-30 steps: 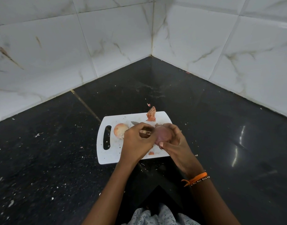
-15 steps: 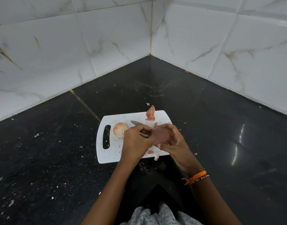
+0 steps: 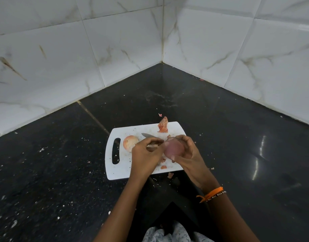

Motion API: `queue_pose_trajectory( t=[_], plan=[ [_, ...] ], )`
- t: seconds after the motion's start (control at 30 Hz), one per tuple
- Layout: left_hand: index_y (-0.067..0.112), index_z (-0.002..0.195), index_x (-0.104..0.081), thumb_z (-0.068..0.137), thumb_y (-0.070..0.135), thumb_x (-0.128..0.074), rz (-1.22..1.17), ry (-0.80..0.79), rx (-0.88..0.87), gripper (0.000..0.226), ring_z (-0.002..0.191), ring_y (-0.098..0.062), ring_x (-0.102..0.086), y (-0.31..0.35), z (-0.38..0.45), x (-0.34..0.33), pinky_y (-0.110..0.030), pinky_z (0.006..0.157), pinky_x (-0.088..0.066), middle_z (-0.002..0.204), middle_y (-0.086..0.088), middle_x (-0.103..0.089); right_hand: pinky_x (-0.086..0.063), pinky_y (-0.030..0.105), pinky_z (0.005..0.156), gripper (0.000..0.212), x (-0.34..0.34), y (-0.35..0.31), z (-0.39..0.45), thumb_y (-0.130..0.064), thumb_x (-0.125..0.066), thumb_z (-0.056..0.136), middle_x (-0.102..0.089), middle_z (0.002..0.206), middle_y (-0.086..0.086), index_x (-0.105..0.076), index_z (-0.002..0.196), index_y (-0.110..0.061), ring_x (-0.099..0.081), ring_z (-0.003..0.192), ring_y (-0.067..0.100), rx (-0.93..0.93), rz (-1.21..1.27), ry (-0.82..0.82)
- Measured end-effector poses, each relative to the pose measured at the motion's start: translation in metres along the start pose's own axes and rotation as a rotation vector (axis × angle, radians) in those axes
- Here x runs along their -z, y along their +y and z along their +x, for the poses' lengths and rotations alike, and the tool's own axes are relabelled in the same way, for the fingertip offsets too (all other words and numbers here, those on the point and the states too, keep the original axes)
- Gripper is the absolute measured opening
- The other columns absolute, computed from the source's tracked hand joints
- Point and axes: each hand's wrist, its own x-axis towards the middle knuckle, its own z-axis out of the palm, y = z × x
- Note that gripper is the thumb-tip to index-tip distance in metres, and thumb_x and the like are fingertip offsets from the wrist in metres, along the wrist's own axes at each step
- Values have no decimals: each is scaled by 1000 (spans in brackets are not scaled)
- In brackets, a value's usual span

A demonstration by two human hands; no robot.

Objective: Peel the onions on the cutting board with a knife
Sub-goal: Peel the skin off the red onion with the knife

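A white cutting board [image 3: 118,170] with a slot handle lies on the black counter. My right hand [image 3: 187,154] cups a purple onion [image 3: 173,148] just above the board. My left hand [image 3: 146,154] grips a small knife [image 3: 147,135] by its handle; the blade points up and left, and the thumb lies against the onion. A second, pale orange onion [image 3: 130,142] rests on the board to the left of my left hand, partly hidden by it. A heap of peeled skin [image 3: 163,125] sits at the board's far edge.
Small skin scraps [image 3: 163,166] lie on the board's near edge and one [image 3: 170,175] on the counter below it. White tiled walls [image 3: 115,49] meet in a corner behind the board. The black counter [image 3: 237,137] stretches to both sides.
Both hands have shifted slightly with the purple onion turning in my right hand. A skin piece has dropped to the counter below the board's near edge.
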Motion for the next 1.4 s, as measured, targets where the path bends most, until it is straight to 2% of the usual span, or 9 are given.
queue_pose_trajectory(
  t=[0.07, 0.23, 0.4, 0.5, 0.63, 0.77, 1.03, 1.2, 1.4],
  plan=[
    [28, 76, -68, 80, 15, -73, 40, 17, -31, 14, 75, -1, -67, -1, -1, -3, -14, 56, -52, 75, 14, -69, -53, 23, 80, 55, -2, 1, -1, 14, -66, 75, -58, 118, 3, -52, 117, -19, -61, 109, 14, -1, -13, -2],
    [27, 74, -62, 87, 9, -64, 44, 46, 6, 23, 79, -19, -69, -5, 3, -1, -36, 68, -58, 81, 1, -70, -53, 22, 65, 57, -4, -3, -2, 5, -67, 65, -63, 112, 5, -52, 115, -18, -65, 97, 19, -66, 180, 8],
    [27, 74, -64, 87, 7, -63, 23, 48, 59, 24, 76, -20, -70, -9, 4, 1, -33, 62, -58, 82, -1, -71, -53, 22, 63, 56, -4, -7, -2, 7, -59, 65, -69, 104, 5, -49, 116, -12, -68, 89, 17, -91, 407, -28],
    [31, 83, -68, 88, 5, -60, 73, 27, -19, 27, 90, -7, -65, -7, 2, 1, -23, 75, -54, 86, 18, -68, -55, 23, 73, 54, -4, -9, -2, 5, -60, 67, -69, 104, 1, -53, 117, -13, -66, 97, 17, -69, 334, -25],
    [27, 91, -71, 85, 4, -63, 54, 17, -141, 25, 93, -1, -64, 2, 0, 1, -5, 73, -47, 93, 15, -70, -55, 25, 77, 56, -4, -5, -1, 2, -60, 67, -68, 106, 2, -54, 121, -14, -67, 98, 18, -103, 307, 31],
    [25, 92, -72, 80, 11, -71, 110, -19, -207, 18, 94, -4, -64, 7, -2, 0, -16, 81, -52, 96, 10, -70, -56, 24, 71, 55, -4, -4, 0, -4, -64, 64, -61, 114, 10, -49, 116, -14, -70, 89, 17, -159, 299, 88],
    [20, 90, -74, 77, 12, -75, 242, -33, -199, 16, 89, -6, -65, 8, -1, 1, -24, 83, -55, 91, 9, -69, -56, 24, 74, 47, 0, -7, -2, 1, -60, 71, -71, 102, -5, -54, 114, -16, -68, 97, 15, -79, 145, 5],
    [16, 91, -74, 77, 9, -74, 255, -76, -222, 15, 87, -6, -66, 7, -1, 4, -24, 81, -55, 92, 6, -69, -55, 25, 76, 49, 2, -9, -4, 19, -51, 82, -65, 110, -1, -56, 114, -17, -66, 103, 16, -52, 42, -8],
    [13, 90, -74, 72, 5, -76, 257, -189, -192, 19, 81, -4, -67, 8, 2, 8, -17, 74, -55, 91, 4, -70, -54, 26, 80, 53, 6, -15, -7, 18, -54, 77, -58, 120, 3, -57, 113, -21, -61, 111, 19, -29, -66, -63]
  ],
)
